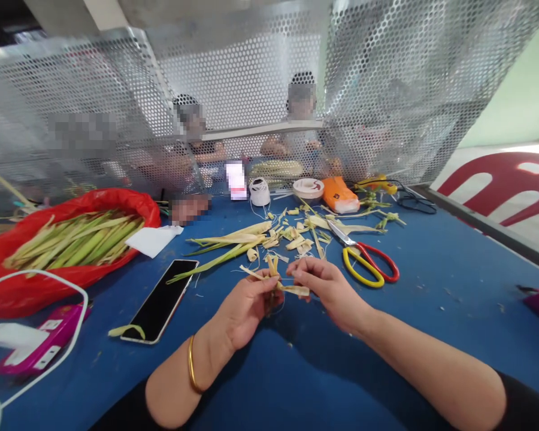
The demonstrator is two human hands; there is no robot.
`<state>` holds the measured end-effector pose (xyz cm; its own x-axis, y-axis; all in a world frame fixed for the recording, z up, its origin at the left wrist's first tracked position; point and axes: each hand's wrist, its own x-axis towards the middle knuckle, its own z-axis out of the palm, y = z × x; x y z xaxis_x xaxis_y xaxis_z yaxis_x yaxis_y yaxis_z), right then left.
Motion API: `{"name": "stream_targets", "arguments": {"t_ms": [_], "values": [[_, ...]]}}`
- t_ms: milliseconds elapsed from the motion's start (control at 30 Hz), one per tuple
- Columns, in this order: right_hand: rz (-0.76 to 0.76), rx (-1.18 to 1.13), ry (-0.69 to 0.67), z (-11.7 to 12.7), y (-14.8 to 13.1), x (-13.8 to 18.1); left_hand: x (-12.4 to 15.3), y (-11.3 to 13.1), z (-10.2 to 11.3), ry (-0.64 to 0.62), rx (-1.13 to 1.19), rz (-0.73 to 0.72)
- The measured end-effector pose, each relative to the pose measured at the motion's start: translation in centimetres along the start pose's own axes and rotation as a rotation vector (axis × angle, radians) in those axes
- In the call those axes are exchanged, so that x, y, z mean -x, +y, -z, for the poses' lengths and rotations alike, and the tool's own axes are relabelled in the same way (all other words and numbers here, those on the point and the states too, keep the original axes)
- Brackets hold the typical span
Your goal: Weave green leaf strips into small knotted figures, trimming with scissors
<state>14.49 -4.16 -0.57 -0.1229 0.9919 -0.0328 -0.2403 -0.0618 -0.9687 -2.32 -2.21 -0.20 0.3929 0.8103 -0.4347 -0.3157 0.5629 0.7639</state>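
Note:
Both hands meet over the blue table (431,263), just in front of me. My left hand (245,308), a gold bangle on its wrist, pinches a small folded piece of pale palm-leaf strip (278,278) from the left. My right hand (326,287) pinches the same strip piece from the right, fingers closed on it. Loose ends of the strip stick up between the fingertips. Behind the hands lie long green-yellow leaf strips (227,242) and a scatter of cut leaf scraps (299,236).
Red-and-yellow handled scissors (368,260) lie right of the scraps. A black phone (161,299) lies left, beside a red bag of leaves (67,239). White thread spool (259,191), tape roll (308,188), orange tool (340,196) at the back. Perforated metal screen (386,90) with people behind.

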Motion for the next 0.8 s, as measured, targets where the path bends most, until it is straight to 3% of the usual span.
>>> {"name": "stream_targets", "arguments": {"t_ms": [200,633,800], "values": [[-0.081,-0.258,-0.165,-0.14,-0.23,0.43,-0.12,-0.09,0.01,-0.166,-0.036,-0.011],[-0.155,-0.274,-0.186,-0.20,-0.36,0.53,-0.29,-0.58,-0.16,-0.021,-0.124,-0.064],[-0.171,-0.277,-0.099,-0.38,0.16,0.46,-0.40,-0.26,-0.03,-0.029,-0.110,-0.038]]}}
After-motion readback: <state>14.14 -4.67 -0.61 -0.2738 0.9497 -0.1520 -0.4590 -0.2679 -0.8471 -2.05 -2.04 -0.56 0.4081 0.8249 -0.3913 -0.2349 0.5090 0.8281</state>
